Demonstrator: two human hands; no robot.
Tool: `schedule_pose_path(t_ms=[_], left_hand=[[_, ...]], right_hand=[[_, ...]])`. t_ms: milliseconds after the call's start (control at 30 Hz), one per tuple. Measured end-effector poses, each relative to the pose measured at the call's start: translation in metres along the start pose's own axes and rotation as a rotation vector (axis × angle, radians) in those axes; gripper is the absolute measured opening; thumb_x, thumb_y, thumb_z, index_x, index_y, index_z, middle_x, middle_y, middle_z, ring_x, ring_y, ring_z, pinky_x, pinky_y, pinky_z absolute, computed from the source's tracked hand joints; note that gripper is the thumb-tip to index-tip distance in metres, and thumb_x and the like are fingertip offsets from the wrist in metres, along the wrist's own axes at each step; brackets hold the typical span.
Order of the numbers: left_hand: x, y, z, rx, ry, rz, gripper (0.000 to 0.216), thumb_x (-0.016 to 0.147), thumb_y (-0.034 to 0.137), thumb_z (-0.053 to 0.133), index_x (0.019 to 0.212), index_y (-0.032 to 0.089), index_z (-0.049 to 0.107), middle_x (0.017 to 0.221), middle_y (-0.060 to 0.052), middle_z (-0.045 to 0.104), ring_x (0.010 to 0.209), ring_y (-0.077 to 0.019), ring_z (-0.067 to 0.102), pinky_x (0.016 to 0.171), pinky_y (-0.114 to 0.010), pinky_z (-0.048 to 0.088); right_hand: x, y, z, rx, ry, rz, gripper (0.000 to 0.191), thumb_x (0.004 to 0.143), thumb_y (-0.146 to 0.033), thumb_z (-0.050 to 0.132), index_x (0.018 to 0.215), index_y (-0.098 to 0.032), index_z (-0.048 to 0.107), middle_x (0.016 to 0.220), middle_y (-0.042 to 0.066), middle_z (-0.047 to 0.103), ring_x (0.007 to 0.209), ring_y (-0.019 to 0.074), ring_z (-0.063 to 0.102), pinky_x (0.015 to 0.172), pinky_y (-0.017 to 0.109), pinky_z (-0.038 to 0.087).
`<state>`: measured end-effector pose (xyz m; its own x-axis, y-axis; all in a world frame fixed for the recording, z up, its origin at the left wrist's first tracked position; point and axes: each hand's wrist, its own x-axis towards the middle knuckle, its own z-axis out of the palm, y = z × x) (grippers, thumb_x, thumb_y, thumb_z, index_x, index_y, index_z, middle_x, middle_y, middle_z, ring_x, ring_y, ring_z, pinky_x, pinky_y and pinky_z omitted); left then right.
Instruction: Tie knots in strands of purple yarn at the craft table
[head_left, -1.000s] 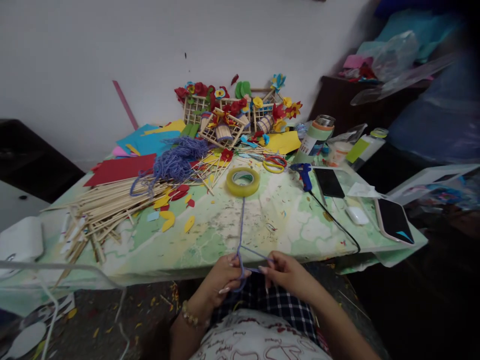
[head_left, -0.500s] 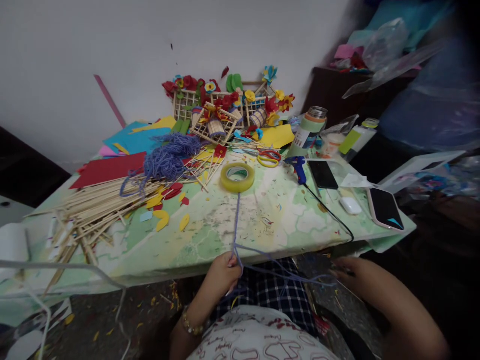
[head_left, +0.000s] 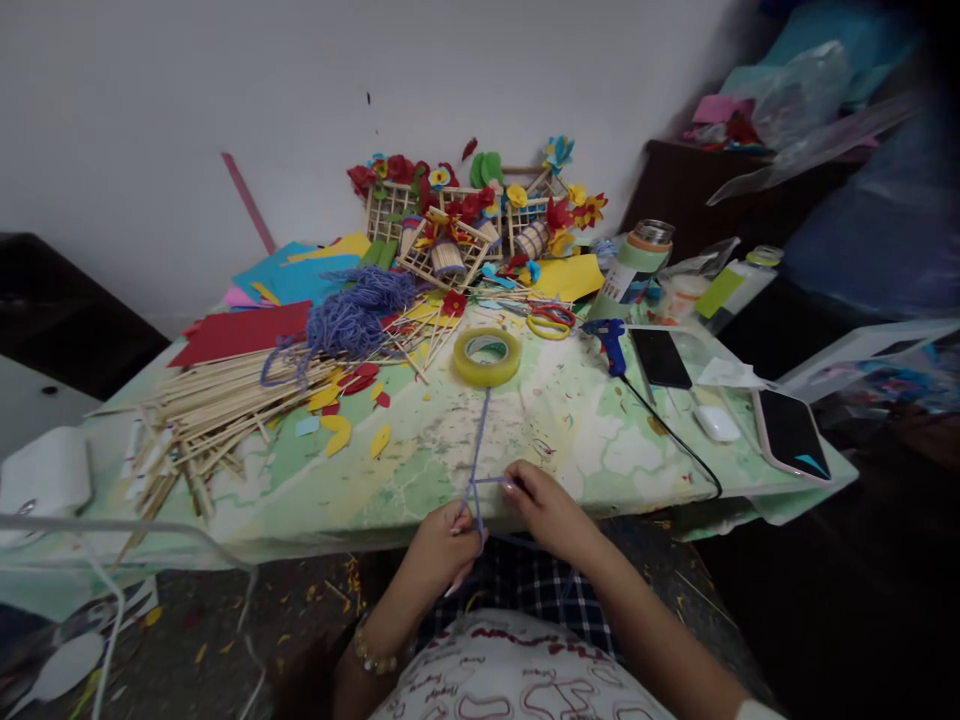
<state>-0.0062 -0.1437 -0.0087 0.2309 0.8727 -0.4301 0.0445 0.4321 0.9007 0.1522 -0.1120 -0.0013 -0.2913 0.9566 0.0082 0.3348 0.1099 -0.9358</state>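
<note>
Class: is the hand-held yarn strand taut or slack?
Taut: yarn strand runs straight from tape roll to left hand and right hand.

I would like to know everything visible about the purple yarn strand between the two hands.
The purple yarn strand is thin, soft-looking wool. It runs taut from the yellow tape roll across the table to the left hand, which pinches it. A short piece crosses sideways to the right hand, also pinched. A loose end hangs below the left hand.

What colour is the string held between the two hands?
The string is lavender-purple, clearest in the head view against the pale green table.
</note>
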Motion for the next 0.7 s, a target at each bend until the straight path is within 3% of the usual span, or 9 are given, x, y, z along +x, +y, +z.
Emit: schedule_pose_path(t_ms=[67,167,300,433,567,700], left_hand=[[-0.001,0.003,0.001,0.005,-0.003,-0.005,0.032,0.062,0.024,0.053,0.058,0.022,0.021,0.035,0.014,0.024,0.026,-0.0026,0.02,0.031,-0.017,0.012],[0.0,0.003,0.005,0.044,-0.005,-0.016,0.03,0.063,0.024,0.051,0.059,0.022,0.021,0.035,0.013,0.024,0.026,-0.0033,0.021,0.031,-0.017,0.013],[0.002,-0.003,0.009,0.146,0.051,0.018,0.024,0.063,0.021,0.047,0.058,0.022,0.023,0.041,0.011,0.025,0.034,-0.0042,0.024,0.036,-0.018,0.017],[0.001,-0.011,0.006,0.353,0.147,0.151,0.017,0.061,0.016,0.047,0.055,0.019,0.031,0.051,0.007,0.034,0.049,-0.0066,0.032,0.047,-0.019,0.025],[-0.003,-0.015,0.002,0.483,0.143,0.171,0.006,0.065,0.019,0.047,0.063,0.018,0.042,0.058,0.004,0.044,0.055,-0.0095,0.038,0.052,-0.021,0.028],[-0.006,-0.013,-0.001,0.604,0.115,0.162,0.008,0.069,0.02,0.043,0.062,0.019,0.039,0.056,0.005,0.042,0.054,-0.0096,0.037,0.052,-0.021,0.026]], right_hand=[[-0.009,-0.001,-0.007,0.402,-0.089,0.193,0.016,0.081,-0.031,0.046,0.072,-0.018,0.044,0.05,-0.006,0.039,0.045,0.0074,0.03,0.044,0.02,0.025],[-0.024,0.002,-0.006,0.948,-0.156,0.429,0.023,0.079,-0.039,0.047,0.074,-0.016,0.047,0.035,-0.011,0.026,0.034,0.005,0.013,0.036,0.019,0.011],[-0.04,0.013,0.014,1.415,-0.243,0.608,0.014,0.071,-0.025,0.054,0.077,-0.013,0.052,0.028,-0.012,0.023,0.032,0.0039,0.006,0.034,0.017,0.008],[-0.046,0.014,0.031,1.506,-0.373,0.645,0.007,0.072,-0.017,0.056,0.078,-0.014,0.053,0.027,-0.012,0.025,0.03,0.0028,0.006,0.034,0.015,0.008],[-0.043,0.002,0.031,1.395,-0.359,0.549,0.024,0.076,-0.015,0.057,0.098,-0.02,0.05,0.031,-0.014,0.028,0.03,0.0026,0.007,0.034,0.015,0.007],[-0.037,-0.007,0.028,1.292,-0.36,0.507,0.021,0.073,-0.017,0.061,0.09,-0.017,0.049,0.034,-0.014,0.03,0.03,0.0009,0.01,0.034,0.015,0.008]])
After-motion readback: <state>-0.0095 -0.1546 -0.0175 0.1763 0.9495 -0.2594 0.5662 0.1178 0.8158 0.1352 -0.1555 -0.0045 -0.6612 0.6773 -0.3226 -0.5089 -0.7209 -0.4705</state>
